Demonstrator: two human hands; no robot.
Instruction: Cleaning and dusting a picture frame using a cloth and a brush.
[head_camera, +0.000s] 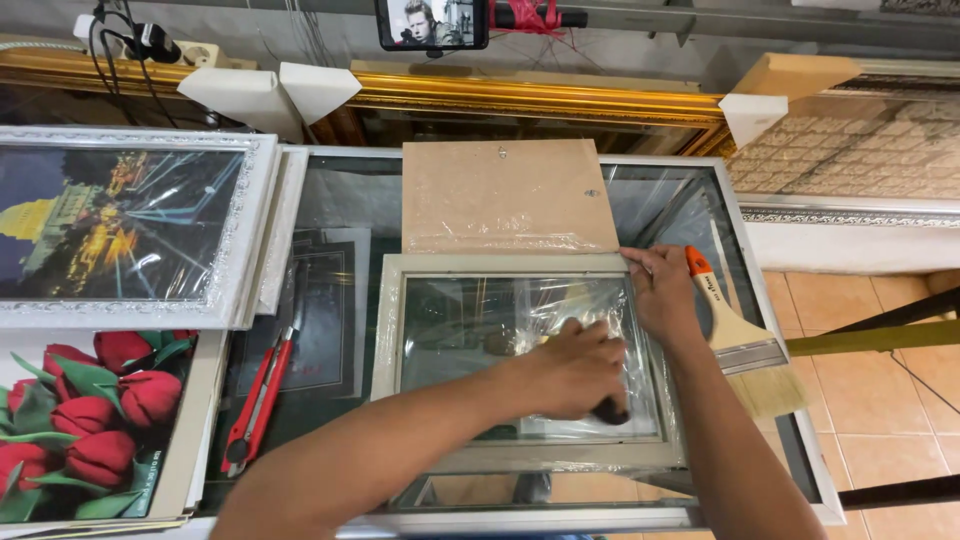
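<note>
A pale picture frame (390, 320) wrapped in clear plastic lies flat on a glass-topped table (780, 300). My left hand (575, 368) rests on the frame's glass near its right side, fingers closed around a small dark object (610, 410) that is mostly hidden. My right hand (660, 292) grips the frame's top right corner. Just right of that hand, a wide paintbrush (745, 350) with a pale wooden handle and an orange tip lies on the table.
A brown backing board (510, 195) lies beyond the frame. Two red utility knives (260, 400) sit left of it. A framed city picture (120, 225) and a tulip picture (90, 420) are stacked at left. Gold frames (520, 95) and white corner pieces (250, 95) line the back.
</note>
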